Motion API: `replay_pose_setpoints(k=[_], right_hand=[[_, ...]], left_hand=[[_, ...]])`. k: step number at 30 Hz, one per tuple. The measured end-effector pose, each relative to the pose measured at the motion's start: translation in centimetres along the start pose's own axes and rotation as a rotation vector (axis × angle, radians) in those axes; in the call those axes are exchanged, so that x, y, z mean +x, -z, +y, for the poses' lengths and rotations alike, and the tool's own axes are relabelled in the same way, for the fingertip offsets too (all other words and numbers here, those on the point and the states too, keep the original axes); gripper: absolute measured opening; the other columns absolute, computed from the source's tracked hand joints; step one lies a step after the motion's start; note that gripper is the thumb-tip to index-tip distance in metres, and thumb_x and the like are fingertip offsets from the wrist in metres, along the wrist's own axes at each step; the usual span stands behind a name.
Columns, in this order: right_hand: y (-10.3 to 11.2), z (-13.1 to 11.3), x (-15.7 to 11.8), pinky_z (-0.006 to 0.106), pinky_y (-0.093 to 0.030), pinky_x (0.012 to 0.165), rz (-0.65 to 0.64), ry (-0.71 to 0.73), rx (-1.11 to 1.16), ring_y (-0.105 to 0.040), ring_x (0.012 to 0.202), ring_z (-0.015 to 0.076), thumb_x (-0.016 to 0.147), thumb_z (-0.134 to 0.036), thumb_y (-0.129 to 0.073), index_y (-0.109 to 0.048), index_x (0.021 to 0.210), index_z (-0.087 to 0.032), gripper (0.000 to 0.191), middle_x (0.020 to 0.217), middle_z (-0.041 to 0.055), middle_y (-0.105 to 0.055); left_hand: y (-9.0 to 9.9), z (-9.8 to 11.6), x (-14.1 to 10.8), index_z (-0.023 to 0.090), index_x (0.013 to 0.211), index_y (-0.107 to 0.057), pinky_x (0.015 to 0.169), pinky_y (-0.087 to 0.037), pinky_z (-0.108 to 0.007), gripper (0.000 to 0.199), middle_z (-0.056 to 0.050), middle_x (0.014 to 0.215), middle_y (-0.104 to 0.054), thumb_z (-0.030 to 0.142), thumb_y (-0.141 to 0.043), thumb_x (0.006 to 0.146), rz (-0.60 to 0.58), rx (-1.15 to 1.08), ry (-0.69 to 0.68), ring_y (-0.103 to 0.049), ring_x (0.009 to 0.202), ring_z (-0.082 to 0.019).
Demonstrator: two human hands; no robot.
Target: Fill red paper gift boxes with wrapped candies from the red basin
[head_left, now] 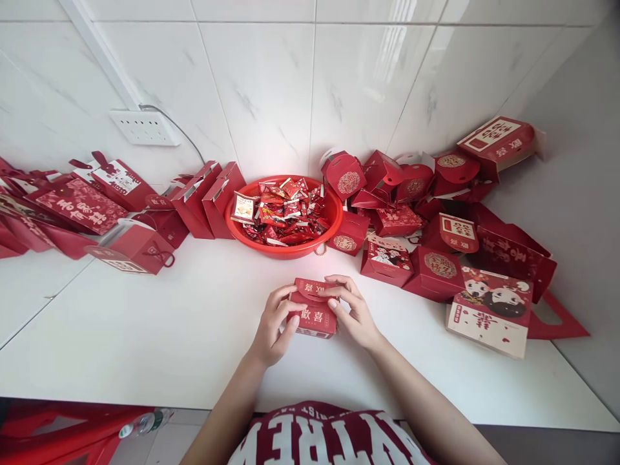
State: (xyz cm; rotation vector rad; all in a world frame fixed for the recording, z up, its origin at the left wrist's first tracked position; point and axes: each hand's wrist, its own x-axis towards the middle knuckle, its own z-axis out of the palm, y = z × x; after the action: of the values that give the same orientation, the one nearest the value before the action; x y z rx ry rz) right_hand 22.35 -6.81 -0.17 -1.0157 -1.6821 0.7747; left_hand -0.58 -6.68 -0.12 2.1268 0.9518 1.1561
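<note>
A small red gift box [314,318] with pale lettering stands on the white table in front of me, its top flap folded over. My left hand [277,323] grips the box's left side, with fingers reaching onto its top. On the other side, my right hand [356,315] is curled round the right edge, fingertips resting at the flap. Just behind the box sits a red plastic basin [236,237] heaped with wrapped candies [290,210].
Red gift boxes [433,271] are piled at the right against the wall. More red boxes and bags [80,206] crowd the left side. A wall socket [144,127] with a cable is above them. Below the table's front edge lies a plastic bottle [148,423] beside a red stool.
</note>
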Motion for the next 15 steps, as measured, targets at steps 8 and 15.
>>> replay_pose_setpoints(k=[8, 15], right_hand=[[0.6, 0.8, 0.1, 0.05, -0.044, 0.106, -0.115, 0.125, -0.283, -0.051, 0.127, 0.027, 0.103, -0.039, -0.044, -0.068, 0.123, -0.029, 0.033, 0.136, 0.0096, -0.055], [0.7, 0.3, -0.1, 0.045, -0.04, 0.115, -0.157, 0.081, -0.104, -0.046, 0.138, 0.0243, 0.103, -0.041, -0.043, -0.051, 0.143, -0.028, 0.043, 0.151, 0.0088, -0.046]], left_hand=[[0.1, 0.2, 0.2, 0.022, 0.116, -0.063, 0.114, -0.038, -0.051, 0.028, -0.011, 0.139, -0.051, 0.023, -0.041, 0.099, 0.022, -0.009, -0.001, -0.043, 0.138, -0.029], [0.9, 1.8, 0.8, 0.025, 0.152, -0.037, 0.122, -0.025, -0.05, 0.055, -0.005, 0.153, -0.048, 0.017, -0.039, 0.098, -0.146, 0.425, -0.072, -0.037, 0.146, -0.026]])
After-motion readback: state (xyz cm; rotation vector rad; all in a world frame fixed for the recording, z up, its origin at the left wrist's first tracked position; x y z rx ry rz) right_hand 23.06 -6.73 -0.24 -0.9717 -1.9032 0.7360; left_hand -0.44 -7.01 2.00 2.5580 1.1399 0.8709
